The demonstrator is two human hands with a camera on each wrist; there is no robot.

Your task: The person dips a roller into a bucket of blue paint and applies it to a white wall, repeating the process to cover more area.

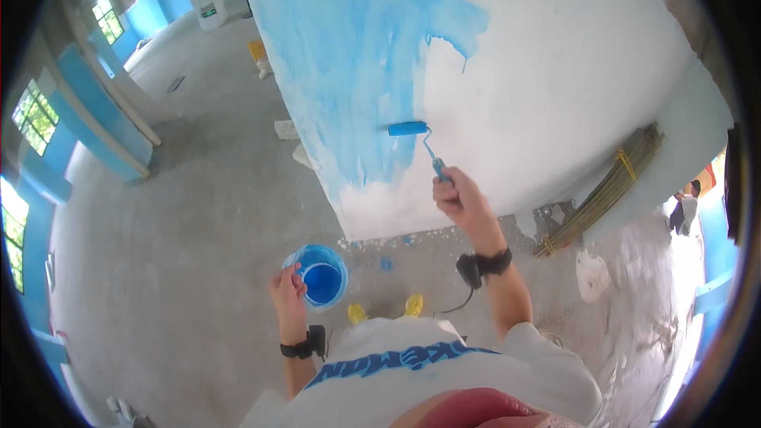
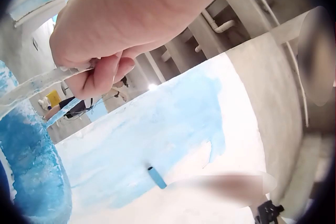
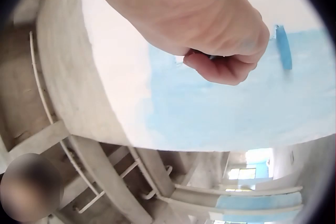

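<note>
The right hand (image 1: pixel 460 198) has its grip closed round the handle of the small blue-sleeved paint roller (image 1: pixel 407 128). The roller's sleeve lies against the white plastered wall (image 1: pixel 571 63), at the edge of the wet light-blue patch (image 1: pixel 349 55). The left hand (image 1: pixel 287 289) curls its grip about the thin bail of the round blue paint bucket (image 1: pixel 342 285), which hangs low over the grey concrete floor (image 1: pixel 182 254).

As I judge it, the paint looks thin and streaky, so a heavily loaded sleeve could send drips down the bare white. The bucket hangs from one thin bail and could tilt and spill.

There are one roller, one bucket, one wall and two hands.
</note>
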